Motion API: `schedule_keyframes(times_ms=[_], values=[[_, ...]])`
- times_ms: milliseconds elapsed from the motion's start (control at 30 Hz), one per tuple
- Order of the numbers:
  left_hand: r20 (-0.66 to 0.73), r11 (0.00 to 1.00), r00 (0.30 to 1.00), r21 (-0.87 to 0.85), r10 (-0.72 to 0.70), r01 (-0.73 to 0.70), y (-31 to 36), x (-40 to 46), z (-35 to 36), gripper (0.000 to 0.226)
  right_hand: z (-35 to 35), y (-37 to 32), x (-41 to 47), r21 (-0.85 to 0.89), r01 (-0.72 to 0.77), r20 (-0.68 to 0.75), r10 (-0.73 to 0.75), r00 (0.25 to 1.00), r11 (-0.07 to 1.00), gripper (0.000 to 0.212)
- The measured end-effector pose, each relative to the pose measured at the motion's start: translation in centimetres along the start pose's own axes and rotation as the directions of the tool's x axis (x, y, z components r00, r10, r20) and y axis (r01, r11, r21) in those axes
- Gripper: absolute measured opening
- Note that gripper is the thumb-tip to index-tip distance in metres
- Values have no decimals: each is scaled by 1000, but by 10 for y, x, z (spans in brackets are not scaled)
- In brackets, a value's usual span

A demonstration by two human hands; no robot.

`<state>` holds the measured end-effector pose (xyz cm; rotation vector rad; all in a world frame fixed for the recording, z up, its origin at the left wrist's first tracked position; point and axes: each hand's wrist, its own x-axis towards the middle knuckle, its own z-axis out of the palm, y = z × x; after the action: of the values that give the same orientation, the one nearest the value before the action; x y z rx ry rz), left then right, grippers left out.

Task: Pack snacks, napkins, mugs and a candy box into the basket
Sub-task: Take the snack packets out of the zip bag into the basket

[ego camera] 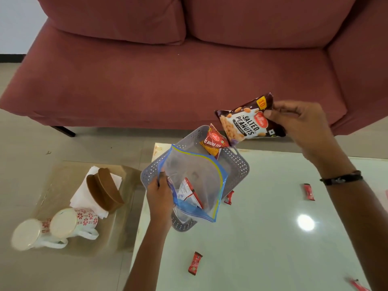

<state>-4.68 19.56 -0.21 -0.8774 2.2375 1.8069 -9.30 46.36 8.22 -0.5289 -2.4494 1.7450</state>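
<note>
A grey perforated basket [237, 164] sits at the white table's far left corner. My left hand [158, 193] grips the edge of a clear zip bag [195, 175] with blue and yellow seal, held over the basket; a small packet shows inside it. A red sev packet [213, 143] leans in the basket's far end. My right hand [298, 127] holds a dark salted peanuts packet [245, 122] above the basket's far rim. On a lower glass table at left stand two white mugs with red flowers [73, 221], white napkins [84, 194] and a brown box [105, 187] on them.
Small red candy bars lie on the white table [273, 238]: one [195, 263] near the front, one [309, 192] at right, one [229, 197] beside the basket. A pink sofa [168, 70] fills the background beyond both tables.
</note>
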Motion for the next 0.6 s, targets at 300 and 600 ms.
schedule_keyframes(times_ms=[300, 600], values=[[11, 999, 1000, -42, -25, 25, -13, 3, 2, 31, 68, 128, 40, -581, -53, 95, 132, 987, 812, 16], [3, 999, 999, -32, -37, 37, -19, 7, 3, 28, 100, 174, 49, -604, -193, -11, 234, 972, 773, 25]])
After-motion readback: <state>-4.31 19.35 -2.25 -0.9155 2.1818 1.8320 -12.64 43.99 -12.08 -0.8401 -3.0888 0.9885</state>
